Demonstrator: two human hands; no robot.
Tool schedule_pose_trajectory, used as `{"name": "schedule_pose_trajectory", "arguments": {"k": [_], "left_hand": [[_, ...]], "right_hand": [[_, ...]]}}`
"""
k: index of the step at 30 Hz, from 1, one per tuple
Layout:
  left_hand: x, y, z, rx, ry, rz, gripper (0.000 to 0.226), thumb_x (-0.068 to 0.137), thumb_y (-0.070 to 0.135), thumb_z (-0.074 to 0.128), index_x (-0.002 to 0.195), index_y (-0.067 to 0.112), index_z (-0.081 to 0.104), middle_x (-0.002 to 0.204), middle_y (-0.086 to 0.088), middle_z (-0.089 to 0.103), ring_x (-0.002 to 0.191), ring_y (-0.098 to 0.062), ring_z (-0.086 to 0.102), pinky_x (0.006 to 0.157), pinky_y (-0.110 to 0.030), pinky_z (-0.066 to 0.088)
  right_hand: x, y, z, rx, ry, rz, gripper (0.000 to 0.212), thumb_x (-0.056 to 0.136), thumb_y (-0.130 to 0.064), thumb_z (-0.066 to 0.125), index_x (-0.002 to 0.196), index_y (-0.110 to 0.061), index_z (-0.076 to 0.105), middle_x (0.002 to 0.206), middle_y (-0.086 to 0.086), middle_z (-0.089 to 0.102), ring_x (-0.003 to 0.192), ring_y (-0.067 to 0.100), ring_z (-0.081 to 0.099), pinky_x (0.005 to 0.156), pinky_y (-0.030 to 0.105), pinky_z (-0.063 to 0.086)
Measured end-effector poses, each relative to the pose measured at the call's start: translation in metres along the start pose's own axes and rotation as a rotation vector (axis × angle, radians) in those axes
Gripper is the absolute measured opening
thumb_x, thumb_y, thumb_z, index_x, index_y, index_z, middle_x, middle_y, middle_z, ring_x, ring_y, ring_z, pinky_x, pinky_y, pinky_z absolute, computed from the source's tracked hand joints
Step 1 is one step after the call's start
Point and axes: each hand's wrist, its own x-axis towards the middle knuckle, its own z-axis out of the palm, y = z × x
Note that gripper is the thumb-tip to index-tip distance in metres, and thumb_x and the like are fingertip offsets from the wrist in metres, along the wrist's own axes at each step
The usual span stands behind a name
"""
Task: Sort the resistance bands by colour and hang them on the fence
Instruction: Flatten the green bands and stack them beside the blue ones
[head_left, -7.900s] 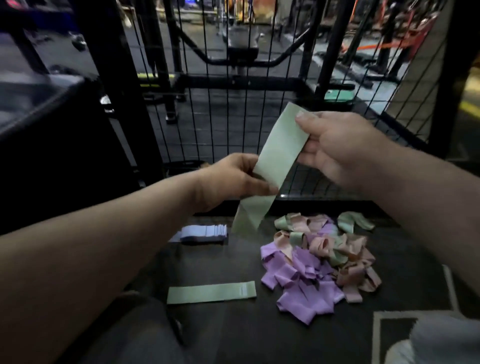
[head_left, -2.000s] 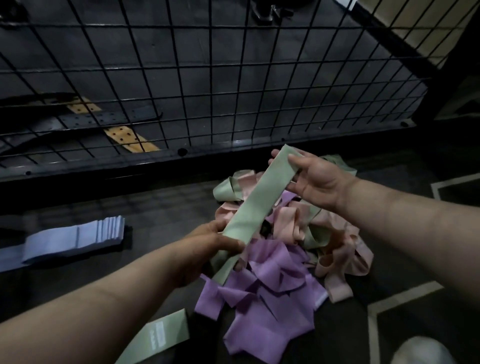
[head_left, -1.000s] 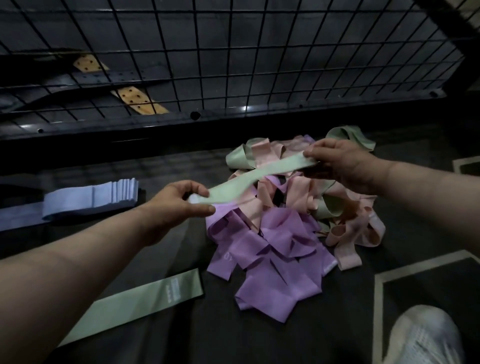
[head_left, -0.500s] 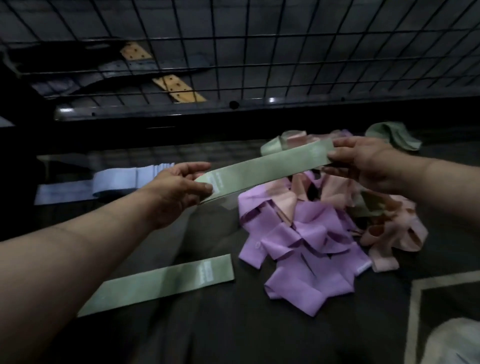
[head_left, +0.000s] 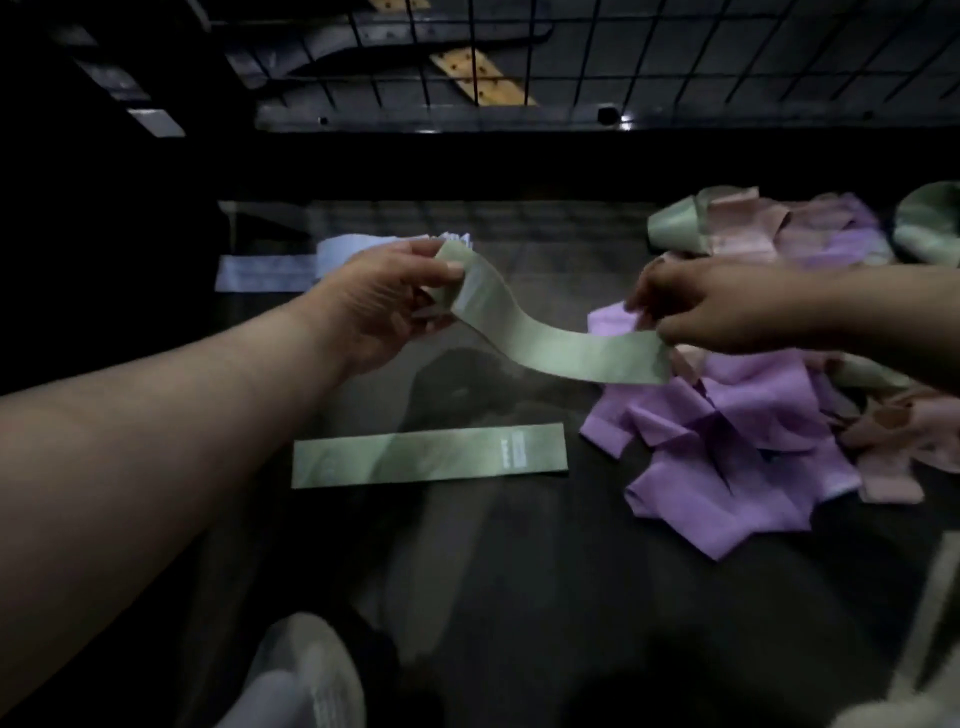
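Pale shoe at bottom edge, blurred. Beyond it, one green band lies flat on dark floor, apart from others. To right, mixed pile of purple, pink and green bands, unsorted on floor. Above, second green band held in air, sagging between hands. Left hand fingers and thumb pinch its left end; right hand fingers pinch its right end over pile. Behind left hand, neat stack of pale blue bands on floor. Farthest: black wire fence, no band on it.
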Motion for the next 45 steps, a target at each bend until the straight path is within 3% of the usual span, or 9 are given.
{"name": "schedule_pose_trajectory", "arguments": {"k": [4, 11, 15, 18, 22, 26, 31, 37, 45], "left_hand": [[0.0, 0.0, 0.031, 0.118, -0.058, 0.039, 0.047, 0.071, -0.006, 0.074, 0.113, 0.012, 0.06, 0.083, -0.004, 0.07, 0.075, -0.017, 0.069, 0.073, -0.032, 0.058], [0.0, -0.008, 0.045, -0.097, -0.173, 0.03, 0.073, 0.063, -0.01, 0.062, 0.13, 0.007, 0.039, 0.092, -0.012, 0.065, 0.08, -0.021, 0.066, 0.069, -0.031, 0.052], [-0.014, -0.016, 0.045, 0.063, -0.472, 0.028, 0.049, 0.075, -0.011, 0.058, 0.124, -0.002, 0.057, 0.114, -0.015, 0.068, 0.112, -0.023, 0.062, 0.103, -0.032, 0.048], [-0.023, -0.017, 0.04, 0.263, -0.515, 0.024, 0.026, 0.078, -0.003, 0.064, 0.103, 0.0, 0.073, 0.102, -0.012, 0.074, 0.104, -0.024, 0.068, 0.099, -0.03, 0.049], [-0.04, -0.013, -0.001, 0.36, -0.435, -0.059, 0.014, 0.075, 0.007, 0.071, 0.088, 0.011, 0.072, 0.078, -0.003, 0.072, 0.072, -0.015, 0.069, 0.072, -0.024, 0.055], [-0.065, -0.021, -0.063, 0.533, -0.322, -0.325, 0.061, 0.04, 0.043, 0.098, 0.084, 0.011, 0.071, 0.078, -0.011, 0.067, 0.062, -0.017, 0.062, 0.053, -0.022, 0.05], [-0.088, -0.06, -0.111, 0.641, -0.01, -0.423, 0.077, 0.023, 0.059, 0.095, 0.084, 0.015, 0.076, 0.086, -0.014, 0.066, 0.081, -0.028, 0.052, 0.068, -0.03, 0.036], [-0.092, -0.102, -0.118, 0.733, 0.214, -0.282, 0.02, 0.077, 0.009, 0.081, 0.094, 0.008, 0.071, 0.082, -0.012, 0.067, 0.072, -0.023, 0.056, 0.061, -0.024, 0.044], [-0.09, -0.119, -0.125, 1.0, 0.265, -0.07, 0.02, 0.082, 0.013, 0.079, 0.082, 0.027, 0.065, 0.083, -0.004, 0.07, 0.07, -0.015, 0.059, 0.071, -0.026, 0.048]], "right_hand": [[0.005, -0.045, 0.016, -0.009, 0.146, -0.271, 0.052, 0.09, -0.039, 0.064, 0.137, -0.022, 0.05, 0.127, -0.007, 0.062, 0.115, 0.009, 0.059, 0.1, 0.031, 0.047], [0.0, -0.078, 0.003, -0.052, 0.305, -0.349, 0.018, 0.09, -0.032, 0.069, 0.099, -0.02, 0.059, 0.083, -0.007, 0.061, 0.076, 0.012, 0.058, 0.073, 0.033, 0.051], [-0.016, -0.107, -0.012, 0.554, 0.298, -0.297, 0.008, 0.097, -0.014, 0.059, 0.096, -0.008, 0.064, 0.083, 0.007, 0.067, 0.071, 0.014, 0.063, 0.066, 0.033, 0.055], [-0.019, -0.122, -0.024, 1.047, 0.341, -0.146, 0.022, 0.092, 0.0, 0.052, 0.073, -0.011, 0.058, 0.064, 0.001, 0.063, 0.057, 0.013, 0.063, 0.056, 0.026, 0.056], [-0.009, -0.105, -0.013, 1.342, 0.354, 0.041, 0.02, 0.093, -0.001, 0.043, 0.086, -0.012, 0.058, 0.085, 0.008, 0.067, 0.076, 0.021, 0.07, 0.071, 0.041, 0.062], [-0.014, -0.065, 0.058, 1.207, 0.183, 0.337, 0.018, 0.093, -0.004, 0.039, 0.095, -0.006, 0.057, 0.082, 0.013, 0.067, 0.06, 0.019, 0.07, 0.057, 0.033, 0.061], [-0.029, -0.04, 0.126, 1.001, 0.076, 0.444, 0.015, 0.093, 0.0, 0.046, 0.081, -0.002, 0.054, 0.069, 0.016, 0.058, 0.047, 0.017, 0.06, 0.051, 0.03, 0.051], [-0.029, -0.027, 0.143, 0.635, -0.167, 0.343, 0.01, 0.095, 0.0, 0.053, 0.086, -0.004, 0.055, 0.069, 0.016, 0.068, 0.045, 0.017, 0.06, 0.039, 0.023, 0.045], [-0.02, -0.022, 0.151, 0.524, -0.115, 0.221, 0.025, 0.09, 0.001, 0.063, 0.1, -0.011, 0.044, 0.073, 0.018, 0.072, 0.065, 0.037, 0.072, 0.057, 0.045, 0.058]]}}
